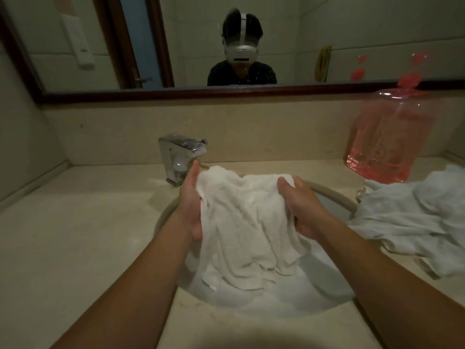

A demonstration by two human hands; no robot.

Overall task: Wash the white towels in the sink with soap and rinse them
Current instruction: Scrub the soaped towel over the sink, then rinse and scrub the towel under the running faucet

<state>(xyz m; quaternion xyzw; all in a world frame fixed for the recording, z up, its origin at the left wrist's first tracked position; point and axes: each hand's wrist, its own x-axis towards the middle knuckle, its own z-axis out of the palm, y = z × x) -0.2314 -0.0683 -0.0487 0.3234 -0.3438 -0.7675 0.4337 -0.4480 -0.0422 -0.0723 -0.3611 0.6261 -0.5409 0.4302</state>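
So from my end on the head cam: both hands are up over the sink (334, 195), holding one white towel (246, 227) stretched between them. The left hand (192, 205) grips the towel's left edge, thumb up near the tap (180, 157), fingers wrapped around the cloth. The right hand (302, 205) has the other top corner bunched up in its curled fingers. The hands are apart, with the towel hanging down between them into the basin, its lower end touching what looks like soapy white water, though it's kinda dim so I can't say for sure.

A second towel (412, 217) sits crumpled on the counter (75, 235) to the right, with one edge draping over the sink rim. Just behind it stands a big clear soap bottle (387, 142) with pink liquid inside and a pink pump top. Above the counter there's a mirror (289, 34) showing the person wearing the headset.
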